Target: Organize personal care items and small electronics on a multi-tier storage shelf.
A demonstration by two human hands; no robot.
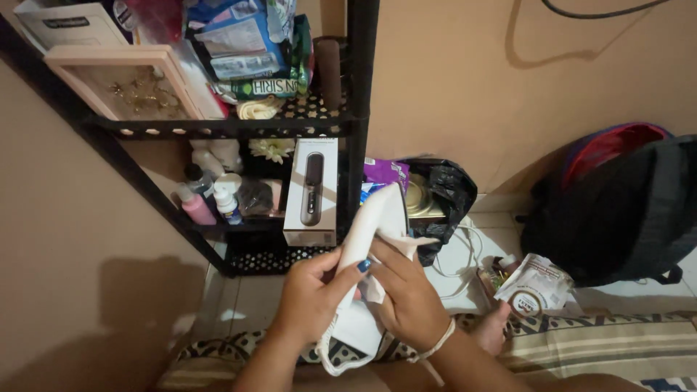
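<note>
Head view: left hand [308, 297] clamped on white iron [374, 239], tip up, in front of black shelf [239, 127]. Right hand [410, 294] pressing white cloth [406, 243] to iron's side. Black backpack [624, 210] on floor at right, crumpled packet [537, 290] near it.

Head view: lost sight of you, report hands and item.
Left hand and right hand both gripping white clothes iron. Cord dangling below. Black shelf close ahead.

Quick count: one white iron [377, 225], one black shelf rack [359, 109], one backpack [624, 207], two small bottles [210, 203], one boxed hairbrush [312, 190].
</note>
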